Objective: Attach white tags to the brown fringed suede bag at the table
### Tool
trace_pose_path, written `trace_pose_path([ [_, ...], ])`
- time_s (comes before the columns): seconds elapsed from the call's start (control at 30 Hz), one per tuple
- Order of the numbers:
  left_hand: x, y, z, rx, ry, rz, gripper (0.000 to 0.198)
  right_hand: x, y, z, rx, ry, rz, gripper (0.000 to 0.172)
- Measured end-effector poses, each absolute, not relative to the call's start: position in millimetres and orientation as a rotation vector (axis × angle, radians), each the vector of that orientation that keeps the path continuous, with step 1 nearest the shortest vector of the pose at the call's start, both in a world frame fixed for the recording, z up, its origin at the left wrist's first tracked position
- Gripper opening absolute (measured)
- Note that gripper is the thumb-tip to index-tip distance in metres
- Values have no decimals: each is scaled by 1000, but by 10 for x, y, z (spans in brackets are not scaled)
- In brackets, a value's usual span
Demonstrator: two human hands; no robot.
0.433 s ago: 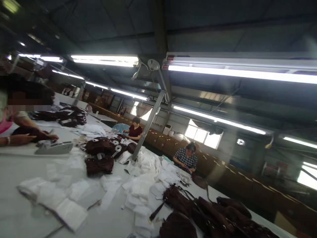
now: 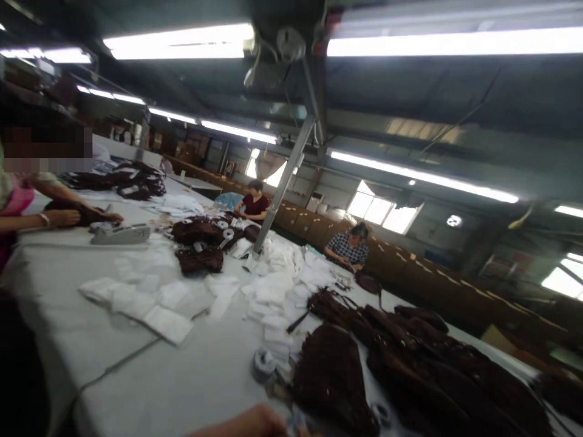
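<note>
My left hand (image 2: 257, 420) shows only in part at the bottom edge, blurred and cut off by the frame. Its fingers cannot be made out. A small pale thing (image 2: 296, 420) lies right by its fingertips; whether it is held I cannot tell. Just beyond is a dark brown bag (image 2: 332, 370) lying on the white table (image 2: 182, 376). To the left of the bag stands a roll of white tape or labels (image 2: 264, 364). My right hand is out of view.
More dark brown bags (image 2: 432, 358) are heaped on the right. White paper or cloth pieces (image 2: 277, 285) are strewn mid-table, around a metal post (image 2: 285, 182). At left a co-worker's hands (image 2: 64, 217) handle brown material beside a grey tape dispenser (image 2: 121, 233). Two people sit across.
The view has tipped downward, so the scene sits higher in the picture and more of the near table shows. My left hand has come into view at the bottom.
</note>
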State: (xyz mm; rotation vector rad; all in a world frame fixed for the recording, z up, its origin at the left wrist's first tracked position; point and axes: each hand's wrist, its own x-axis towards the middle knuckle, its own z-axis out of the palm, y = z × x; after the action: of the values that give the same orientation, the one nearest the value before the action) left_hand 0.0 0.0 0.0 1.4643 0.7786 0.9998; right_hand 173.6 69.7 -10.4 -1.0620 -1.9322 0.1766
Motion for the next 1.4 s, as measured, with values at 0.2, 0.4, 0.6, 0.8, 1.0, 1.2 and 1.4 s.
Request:
trace_pose_path([
  [0.2, -281, -153, -210, 1464, 816, 625, 36, 1900, 114, -165, -1360, -2073, 449, 37],
  [0.4, -446, -169, -308, 1588, 920, 679, 29, 1678, 139, -102, -1431, -1605, 1020, 25],
  [0.6, -507, -174, -484, 1718, 1038, 795, 29, 1505, 144, -182, -1340, -1406, 1281, 30],
  [0.8, -450, -147, -556, 1662, 1086, 780, 37, 1367, 128, -228, -1305, -1226, 1345, 24],
  [1.0, -334, -86, -530, 1380, 914, 792, 43, 1318, 144, -247, -1262, -1054, 1405, 20],
  [1.2, -304, -90, -591, 1012, 773, 830, 43, 1288, 103, -326, -1192, -859, 1564, 23],
  [1.4, -217, -97, -659, 706, 667, 995, 32, 1206, 12, -459, -1114, -658, 1734, 14],
])
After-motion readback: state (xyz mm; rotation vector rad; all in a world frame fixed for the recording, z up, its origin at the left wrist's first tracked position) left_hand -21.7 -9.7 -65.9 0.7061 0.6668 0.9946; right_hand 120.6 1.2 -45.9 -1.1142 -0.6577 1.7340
